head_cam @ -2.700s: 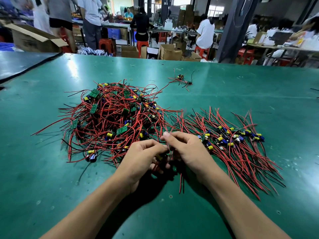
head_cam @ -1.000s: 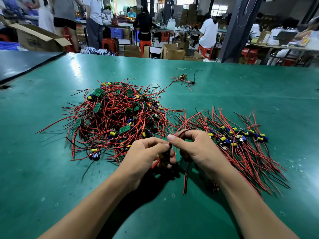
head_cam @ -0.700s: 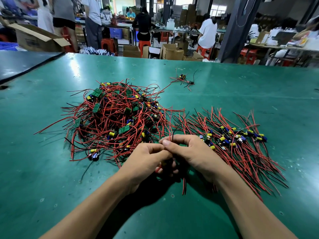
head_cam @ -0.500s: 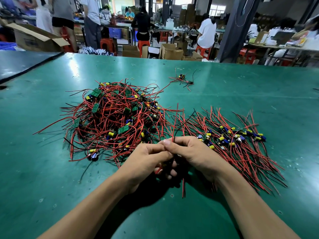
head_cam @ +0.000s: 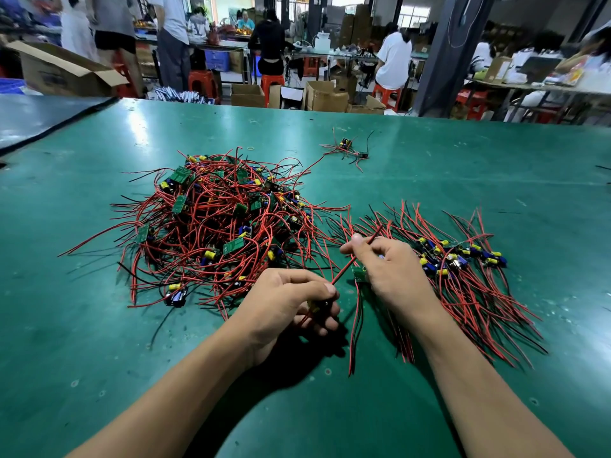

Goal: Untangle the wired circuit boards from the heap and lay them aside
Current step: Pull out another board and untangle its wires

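A tangled heap (head_cam: 218, 223) of small green circuit boards with red and black wires lies on the green table, left of centre. To the right, a sorted row of boards (head_cam: 459, 259) lies with wires fanned toward me. My left hand (head_cam: 287, 302) grips a small component with a yellow part and pinches a red wire (head_cam: 344, 269). My right hand (head_cam: 390, 272) pinches the same wire higher up and holds a green board (head_cam: 360, 274) beneath its palm; that board's wires (head_cam: 355, 328) trail toward me.
A small stray bundle of boards and wires (head_cam: 347, 148) lies farther back on the green table (head_cam: 99, 342). A second dark table (head_cam: 39, 114) adjoins at the left. Beyond the far edge are cardboard boxes, red stools and several people at benches.
My hands, pressed together over one board before, have drawn apart. The right hand moved right toward the sorted row, and a red wire now stretches between both hands.
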`<state>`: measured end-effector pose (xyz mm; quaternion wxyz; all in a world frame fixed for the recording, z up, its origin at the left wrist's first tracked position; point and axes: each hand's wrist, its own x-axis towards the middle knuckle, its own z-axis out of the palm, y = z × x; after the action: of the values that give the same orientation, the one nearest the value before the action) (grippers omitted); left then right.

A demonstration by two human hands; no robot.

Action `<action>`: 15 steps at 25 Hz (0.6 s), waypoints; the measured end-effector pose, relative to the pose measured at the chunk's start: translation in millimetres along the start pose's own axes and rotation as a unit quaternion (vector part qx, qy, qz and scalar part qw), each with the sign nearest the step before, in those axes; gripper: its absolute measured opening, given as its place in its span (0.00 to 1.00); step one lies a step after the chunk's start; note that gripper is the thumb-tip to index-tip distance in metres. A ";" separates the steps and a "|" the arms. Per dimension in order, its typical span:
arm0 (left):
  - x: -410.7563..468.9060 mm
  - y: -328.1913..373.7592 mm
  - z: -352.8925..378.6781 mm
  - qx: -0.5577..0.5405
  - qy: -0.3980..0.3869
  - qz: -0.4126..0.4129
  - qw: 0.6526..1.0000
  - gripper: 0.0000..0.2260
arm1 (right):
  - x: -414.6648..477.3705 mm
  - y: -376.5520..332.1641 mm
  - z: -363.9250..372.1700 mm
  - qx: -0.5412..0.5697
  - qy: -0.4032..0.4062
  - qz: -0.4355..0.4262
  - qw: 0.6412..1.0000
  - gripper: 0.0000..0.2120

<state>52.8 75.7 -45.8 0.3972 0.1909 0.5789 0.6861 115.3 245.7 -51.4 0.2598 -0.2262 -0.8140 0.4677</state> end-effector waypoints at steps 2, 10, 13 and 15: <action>0.2 0.4 0.0 0.002 -0.003 0.002 1.000 0.06 | 0.4 -0.6 4.7 0.062 0.019 0.039 0.997 0.22; -0.8 -3.2 -1.6 0.016 0.029 0.023 0.999 0.07 | -8.8 -15.4 22.4 0.328 -0.071 0.141 0.931 0.24; 0.0 -3.2 -2.0 -0.011 0.041 0.032 0.999 0.08 | -19.8 -15.4 28.9 0.280 -0.216 0.114 0.929 0.21; -1.0 -2.9 -3.2 -0.023 0.040 0.032 0.998 0.06 | -18.9 -12.9 25.3 0.250 -0.264 0.104 0.926 0.22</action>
<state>52.0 72.9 -49.2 0.3556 0.1729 0.5721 0.7186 112.1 211.9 -54.9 0.0340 -0.1057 -0.6818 0.7231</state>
